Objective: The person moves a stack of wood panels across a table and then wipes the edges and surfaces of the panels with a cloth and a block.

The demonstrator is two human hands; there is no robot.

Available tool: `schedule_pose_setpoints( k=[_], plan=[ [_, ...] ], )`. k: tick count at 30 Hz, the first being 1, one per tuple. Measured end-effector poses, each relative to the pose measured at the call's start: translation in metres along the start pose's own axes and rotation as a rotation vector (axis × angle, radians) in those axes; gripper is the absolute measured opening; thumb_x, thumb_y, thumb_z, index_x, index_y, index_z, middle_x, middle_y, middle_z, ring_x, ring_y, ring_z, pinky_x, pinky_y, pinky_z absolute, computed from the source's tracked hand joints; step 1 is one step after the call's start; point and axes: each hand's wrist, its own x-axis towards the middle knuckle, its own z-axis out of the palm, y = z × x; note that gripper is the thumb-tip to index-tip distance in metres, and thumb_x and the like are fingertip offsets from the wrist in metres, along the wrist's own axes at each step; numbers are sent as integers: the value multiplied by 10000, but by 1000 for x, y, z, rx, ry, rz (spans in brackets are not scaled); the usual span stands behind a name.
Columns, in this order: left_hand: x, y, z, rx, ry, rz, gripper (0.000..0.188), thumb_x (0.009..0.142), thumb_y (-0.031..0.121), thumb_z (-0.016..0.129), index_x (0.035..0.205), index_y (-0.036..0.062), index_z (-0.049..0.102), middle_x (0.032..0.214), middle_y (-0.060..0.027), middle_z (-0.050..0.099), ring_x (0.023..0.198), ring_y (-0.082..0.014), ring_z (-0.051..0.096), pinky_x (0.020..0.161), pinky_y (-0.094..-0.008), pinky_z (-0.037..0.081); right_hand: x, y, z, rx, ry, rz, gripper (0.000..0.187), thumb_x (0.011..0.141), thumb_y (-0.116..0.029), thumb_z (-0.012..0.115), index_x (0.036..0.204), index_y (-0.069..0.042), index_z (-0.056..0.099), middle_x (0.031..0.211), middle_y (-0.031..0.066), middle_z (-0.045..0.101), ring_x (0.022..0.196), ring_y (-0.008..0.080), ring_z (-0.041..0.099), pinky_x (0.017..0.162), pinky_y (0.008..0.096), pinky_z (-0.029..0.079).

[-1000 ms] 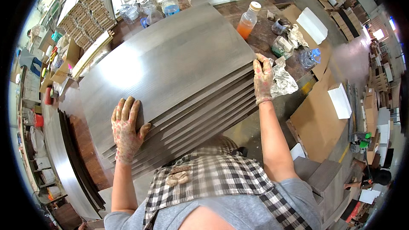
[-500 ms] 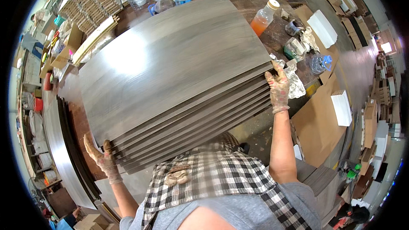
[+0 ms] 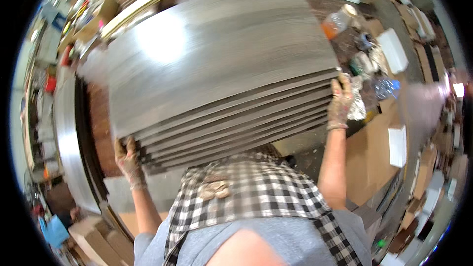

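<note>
A fanned stack of grey wood-grain panels [image 3: 221,44] lies in front of me, the near edges stepped one under another toward my checked apron. At the stack's near left corner, my left hand [image 3: 130,161], in a stained glove, is closed with its fingers over the edge. My right hand [image 3: 340,103], gloved too, grips the right-hand end by the near right corner. Parts of the fingers of both hands are hidden at the panel edges, so how many panels each one pinches cannot be made out.
More panels [image 3: 74,138] stand on edge at the left. Beyond the right end are a bottle of orange liquid [image 3: 336,23], crumpled foil [image 3: 357,103] and a blue-tinted plastic bottle [image 3: 387,88]. Flat cardboard [image 3: 369,160] lies at the right. Wooden strips [image 3: 133,12] rest at the far left.
My left hand has closed from spread fingers onto the left corner. My right hand keeps its place at the right end. The whole view has shifted and blurred.
</note>
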Motion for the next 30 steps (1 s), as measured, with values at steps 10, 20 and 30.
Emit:
schedule_pose_setpoints(
  k=[10, 20, 30],
  plan=[
    [-30, -23, 7, 128, 216, 35, 326, 949, 86, 585, 1242, -49, 543, 1166, -111, 599, 1053, -162, 565, 932, -293, 456, -1, 21, -8, -125, 38, -71, 389, 947, -211, 523, 1182, 93, 580, 1187, 174, 612, 1104, 248, 553, 1014, 335, 379],
    [-26, -43, 11, 299, 317, 206, 236, 976, 125, 546, 1160, -11, 604, 1131, -103, 624, 1062, -212, 584, 941, -319, 461, 3, 39, -8, -233, 178, -136, 304, 901, -170, 561, 1113, 26, 656, 1087, 142, 644, 1047, 233, 554, 994, 356, 385],
    [-30, -38, 14, 125, 318, 101, 278, 1004, 137, 495, 1222, -27, 544, 1151, -88, 576, 1034, -165, 544, 930, -291, 445, -6, 21, 0, 24, 157, -27, 231, 895, -5, 493, 1100, 44, 589, 1029, 53, 563, 963, 148, 502, 950, 278, 372]
  ],
)
